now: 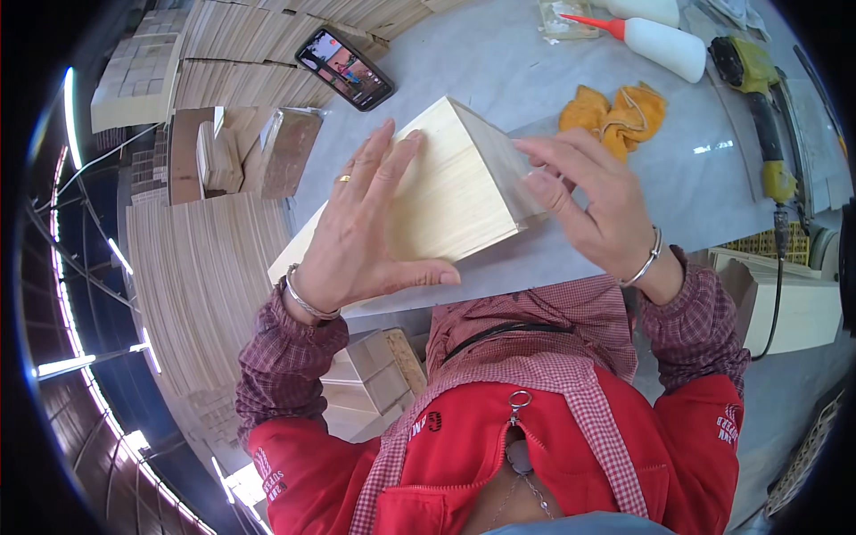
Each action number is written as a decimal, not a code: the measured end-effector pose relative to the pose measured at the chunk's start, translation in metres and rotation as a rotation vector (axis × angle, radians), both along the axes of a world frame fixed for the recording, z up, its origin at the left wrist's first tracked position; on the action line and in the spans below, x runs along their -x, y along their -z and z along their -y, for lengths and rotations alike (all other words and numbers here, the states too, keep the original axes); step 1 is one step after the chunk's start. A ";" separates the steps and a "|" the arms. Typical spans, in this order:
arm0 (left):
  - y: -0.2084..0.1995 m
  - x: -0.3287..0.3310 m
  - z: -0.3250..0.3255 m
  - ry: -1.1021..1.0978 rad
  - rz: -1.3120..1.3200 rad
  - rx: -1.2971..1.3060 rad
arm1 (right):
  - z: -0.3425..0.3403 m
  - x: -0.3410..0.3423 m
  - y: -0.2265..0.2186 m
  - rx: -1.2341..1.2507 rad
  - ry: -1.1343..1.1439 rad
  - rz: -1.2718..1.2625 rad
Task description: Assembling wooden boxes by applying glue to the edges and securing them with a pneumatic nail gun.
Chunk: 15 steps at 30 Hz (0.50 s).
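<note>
Pale yellow, box-shaped wooden piece (455, 187) lies on the smooth light grey work table (713, 201), in front of the wearer's body, long axis running from lower left toward upper right, one end face turned to the right. Left hand (357, 218): spread and flat, palm down over the broad upper face, thumb stretched well apart from the fingers along the near side; gold ring on one finger. Right hand (588, 196): half-curled at the right end face, thumb tip and fingertips apart; cannot tell whether they pinch or only touch the wood. Beyond the piece, a black-framed smartphone (346, 69) with lit screen, tilted beside stacked thin wooden boards (267, 80). Crumpled orange cloth (615, 118) near the right hand, on its far side. Farther off, a white plastic bottle with a red pointed nozzle (664, 49) lies on its side. At right, a yellow-and-black power tool (758, 116) with a dark cord. At left, a tall stack of pale wooden strips (209, 290).
</note>
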<state>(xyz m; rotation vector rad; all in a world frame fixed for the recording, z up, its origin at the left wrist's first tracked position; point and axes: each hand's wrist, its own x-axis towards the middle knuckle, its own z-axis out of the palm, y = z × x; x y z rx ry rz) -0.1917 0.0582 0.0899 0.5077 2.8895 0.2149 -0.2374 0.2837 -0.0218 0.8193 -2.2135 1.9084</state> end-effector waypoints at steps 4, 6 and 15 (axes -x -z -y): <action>0.001 0.002 -0.004 -0.015 0.015 -0.032 | 0.018 0.008 -0.003 0.115 -0.051 0.026; 0.002 0.003 -0.004 -0.010 0.010 -0.044 | 0.024 0.012 -0.003 0.123 -0.071 0.038; 0.002 0.008 -0.003 0.062 -0.027 -0.041 | 0.032 0.022 -0.005 0.010 -0.164 0.064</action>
